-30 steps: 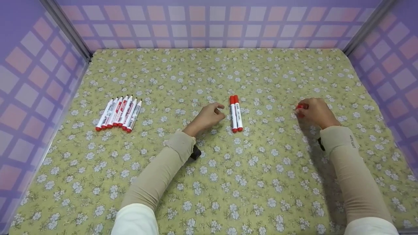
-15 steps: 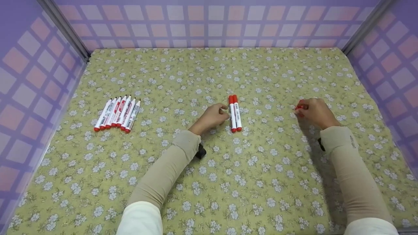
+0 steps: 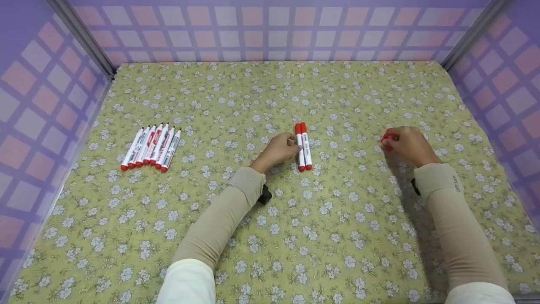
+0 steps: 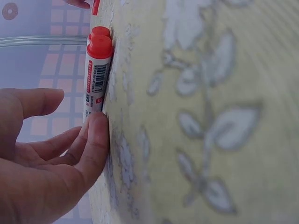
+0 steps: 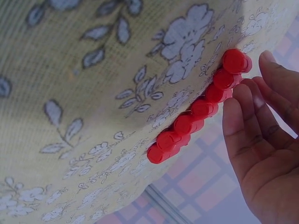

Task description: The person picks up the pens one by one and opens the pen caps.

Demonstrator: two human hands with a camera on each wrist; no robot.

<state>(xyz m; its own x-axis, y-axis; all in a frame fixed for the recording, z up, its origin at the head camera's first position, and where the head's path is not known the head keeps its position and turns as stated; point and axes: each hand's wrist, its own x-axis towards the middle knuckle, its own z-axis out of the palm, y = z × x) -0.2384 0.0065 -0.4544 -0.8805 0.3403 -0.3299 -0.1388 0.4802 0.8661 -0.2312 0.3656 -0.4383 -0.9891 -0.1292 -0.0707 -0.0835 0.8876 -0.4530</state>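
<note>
Two capped red-and-white markers (image 3: 306, 145) lie side by side at mid-table. My left hand (image 3: 276, 150) is at their left side. In the left wrist view a fingertip (image 4: 98, 128) touches the nearer marker (image 4: 97, 70), and another finger is held apart from it. Further right, my right hand (image 3: 409, 143) is beside a row of red marker caps (image 3: 388, 135), partly hidden by the fingers in the head view. The right wrist view shows several caps (image 5: 204, 108) lined up on the cloth, with straight fingers next to the row's near end and the thumb apart.
Several uncapped markers (image 3: 152, 147) lie in a row on the left, dark tips pointing away. A flowered green cloth (image 3: 270, 97) covers the table. Purple checked panels (image 3: 278, 31) enclose the back and both sides.
My left hand has moved right, from a gap beside the two markers to touching the nearer one. The right hand stays by the red caps with little change.
</note>
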